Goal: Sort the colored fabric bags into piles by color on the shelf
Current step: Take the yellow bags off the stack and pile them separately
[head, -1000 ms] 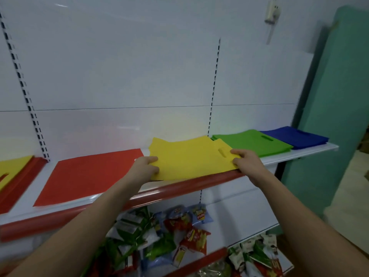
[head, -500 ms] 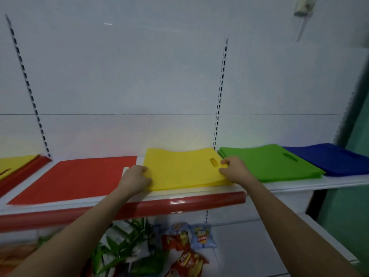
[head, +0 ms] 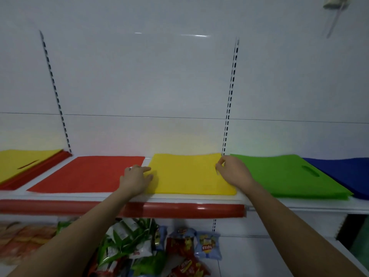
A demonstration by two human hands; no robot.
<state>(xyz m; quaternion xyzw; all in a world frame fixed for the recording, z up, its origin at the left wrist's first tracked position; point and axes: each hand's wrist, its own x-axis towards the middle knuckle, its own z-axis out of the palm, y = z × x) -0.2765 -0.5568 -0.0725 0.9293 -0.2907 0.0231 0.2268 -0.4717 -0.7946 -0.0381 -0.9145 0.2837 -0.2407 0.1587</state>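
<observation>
— Holding the yellow bag point(head: 189, 172) flat at the shelf's point(head: 299, 206) front edge, are we?

— We are. It lies between the red bag point(head: 87, 173) and the green bag point(head: 287, 174), its near edge just behind the red trim strip point(head: 179, 209). Our left hand point(head: 136, 179) rests on its left edge, fingers relaxed and pointing right, thumb lying on the fabric.

— And the other?

— Our right hand point(head: 232, 172) sits at its right edge, fingertips curled and pinching the fabric. Both forearms reach up from below.

— Farther out?

— The blue bag point(head: 347, 172) lies past the green one, at the shelf's right end. Another yellow bag point(head: 22, 160) sits at the far left.

— Any writing?

— Snack packets point(head: 207, 244) lie on the lower shelf; their print is too small for us to read.
</observation>
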